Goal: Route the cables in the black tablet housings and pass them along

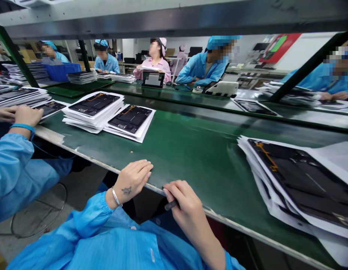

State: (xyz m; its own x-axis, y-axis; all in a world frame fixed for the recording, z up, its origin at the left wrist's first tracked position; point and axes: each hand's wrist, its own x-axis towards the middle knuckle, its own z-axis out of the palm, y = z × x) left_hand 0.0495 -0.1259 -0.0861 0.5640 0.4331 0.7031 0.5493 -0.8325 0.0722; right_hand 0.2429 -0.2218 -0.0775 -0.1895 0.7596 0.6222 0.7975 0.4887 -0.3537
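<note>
The left hand lies palm down on the near edge of the green belt, fingers loosely bent and holding nothing; a silver bangle circles its wrist. Just beside it, the right hand is curled round a small dark tool, pinched between thumb and fingers, with the fingertips touching the same edge. Well to the right on the belt sits a fanned stack of white sheets topped by a dark panel with an orange strip; any print on it is too small to read. Farther left, two more stacks of the same kind lie side by side. At the far left, a co-worker's hand with a blue wrist strap rests on the belt. Across the line sit people in blue and pink coats, and behind them a red and green poster is too blurred to read.
</note>
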